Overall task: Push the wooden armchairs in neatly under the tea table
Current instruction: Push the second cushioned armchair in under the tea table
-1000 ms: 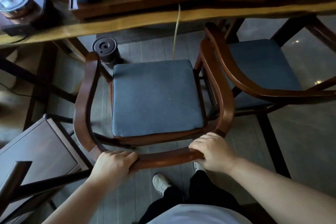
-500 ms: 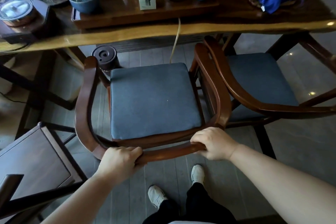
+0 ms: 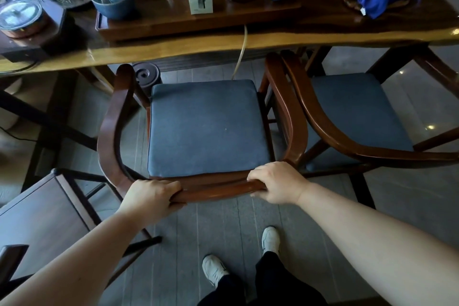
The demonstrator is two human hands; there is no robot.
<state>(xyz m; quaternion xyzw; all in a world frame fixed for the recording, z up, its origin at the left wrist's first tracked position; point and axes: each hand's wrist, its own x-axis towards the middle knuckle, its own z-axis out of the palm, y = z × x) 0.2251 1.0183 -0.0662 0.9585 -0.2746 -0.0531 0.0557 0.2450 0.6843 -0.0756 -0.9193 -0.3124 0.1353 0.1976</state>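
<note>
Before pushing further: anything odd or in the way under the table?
A dark round container stands on the floor by the armchair's front left corner, and a pale hose hangs from the table ahead. Both could snag.

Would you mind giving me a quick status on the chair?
Left hand and right hand shut on armchair back rail. Seat short of tea table edge. Dark canister on floor by left armrest.

Two wooden armchairs [image 3: 109, 131] [image 3: 347, 141], one tea table [image 3: 273, 40], two hands [image 3: 151, 196] [image 3: 278, 185].
</note>
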